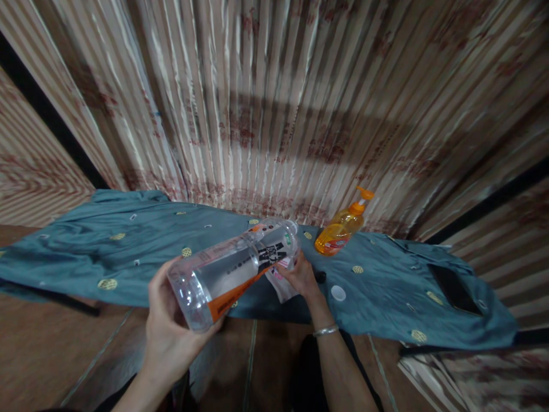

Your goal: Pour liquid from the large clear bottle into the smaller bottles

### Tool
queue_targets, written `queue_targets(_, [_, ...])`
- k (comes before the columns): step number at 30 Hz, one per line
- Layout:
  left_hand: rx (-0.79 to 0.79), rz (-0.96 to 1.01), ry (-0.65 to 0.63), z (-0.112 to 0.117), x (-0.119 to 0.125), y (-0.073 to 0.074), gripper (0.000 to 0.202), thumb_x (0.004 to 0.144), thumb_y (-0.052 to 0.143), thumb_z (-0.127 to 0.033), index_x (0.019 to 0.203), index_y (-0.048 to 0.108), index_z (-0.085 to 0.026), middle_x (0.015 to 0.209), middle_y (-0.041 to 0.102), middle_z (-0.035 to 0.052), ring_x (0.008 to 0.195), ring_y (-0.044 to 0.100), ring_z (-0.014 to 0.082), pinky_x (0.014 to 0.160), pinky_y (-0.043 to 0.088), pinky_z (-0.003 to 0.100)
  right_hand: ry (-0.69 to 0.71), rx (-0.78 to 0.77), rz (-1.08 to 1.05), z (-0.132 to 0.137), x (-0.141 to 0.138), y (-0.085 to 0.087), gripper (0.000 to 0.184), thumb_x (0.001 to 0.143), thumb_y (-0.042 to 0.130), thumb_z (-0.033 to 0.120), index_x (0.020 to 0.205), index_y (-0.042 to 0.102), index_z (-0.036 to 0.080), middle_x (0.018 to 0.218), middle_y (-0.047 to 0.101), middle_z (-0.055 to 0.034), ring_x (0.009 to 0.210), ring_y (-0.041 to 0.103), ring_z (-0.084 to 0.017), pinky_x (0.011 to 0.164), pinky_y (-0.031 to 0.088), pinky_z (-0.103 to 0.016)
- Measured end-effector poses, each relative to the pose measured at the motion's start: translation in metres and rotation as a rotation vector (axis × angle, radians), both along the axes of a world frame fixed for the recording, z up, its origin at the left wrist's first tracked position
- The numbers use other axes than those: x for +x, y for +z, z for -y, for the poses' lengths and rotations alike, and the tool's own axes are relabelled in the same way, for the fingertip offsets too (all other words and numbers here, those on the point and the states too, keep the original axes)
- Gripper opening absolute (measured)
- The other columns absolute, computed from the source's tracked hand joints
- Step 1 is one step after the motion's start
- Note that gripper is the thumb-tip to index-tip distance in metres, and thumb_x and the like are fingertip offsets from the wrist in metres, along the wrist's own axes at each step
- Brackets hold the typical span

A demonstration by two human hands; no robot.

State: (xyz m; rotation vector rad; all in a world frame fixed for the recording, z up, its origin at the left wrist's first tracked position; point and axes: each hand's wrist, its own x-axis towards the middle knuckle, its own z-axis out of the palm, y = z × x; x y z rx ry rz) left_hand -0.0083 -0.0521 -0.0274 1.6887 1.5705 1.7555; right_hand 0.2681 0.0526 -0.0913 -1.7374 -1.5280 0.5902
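A large clear plastic bottle (pixel 240 257) with an orange and black label is tilted on its side above the cloth-covered table, its base toward me and its neck to the upper right. My left hand (pixel 171 320) is wrapped around the base end. Close to the neck, my right hand (pixel 303 276) has its fingers closed on a thin whitish cloth or wipe (pixel 283 288) with pink marks, pressed against the bottle. Part of that piece is hidden by the bottle and fingers. A round white cap (pixel 338 293) lies on the table right of my right hand.
An orange pump bottle (pixel 338 232) of yellow-orange liquid stands toward the back of the table. At the right lies a black phone (pixel 453 289). A small black object (pixel 320 277) sits beside my right wrist. Teal patterned cloth (pixel 141 246) covers the narrow table, against a striped curtain (pixel 257 114).
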Motion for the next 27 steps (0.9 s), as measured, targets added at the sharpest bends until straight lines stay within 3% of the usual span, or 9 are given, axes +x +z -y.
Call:
queue_targets(9, [0.118,0.006,0.04,-0.004,0.007,-0.002,0.096,0.059,0.095,-0.054,0.145,0.06,-0.027,0.129,0.075,0.0085,0.11,0.079,0.0314,0.088,0.07,0.043,0.015,0.011,-0.01,-0.003,0.003,-0.008,0.06,0.076,0.087,0.037,0.128,0.064,0.018,0.112,0.082,-0.0115,0.11,0.08,-0.034,0.098,0.064,-0.045])
queue_targets(27, [0.135,-0.037,0.02,-0.003,0.006,-0.001,0.097,0.064,0.093,-0.055,0.15,0.057,-0.026,0.13,0.075,0.0097,0.111,0.08,0.0273,0.089,0.068,0.037,0.026,0.032,-0.013,-0.004,0.005,-0.012,0.066,0.076,0.088,0.04,0.133,0.062,0.019,0.116,0.082,-0.0123,0.113,0.079,-0.034,0.098,0.063,-0.044])
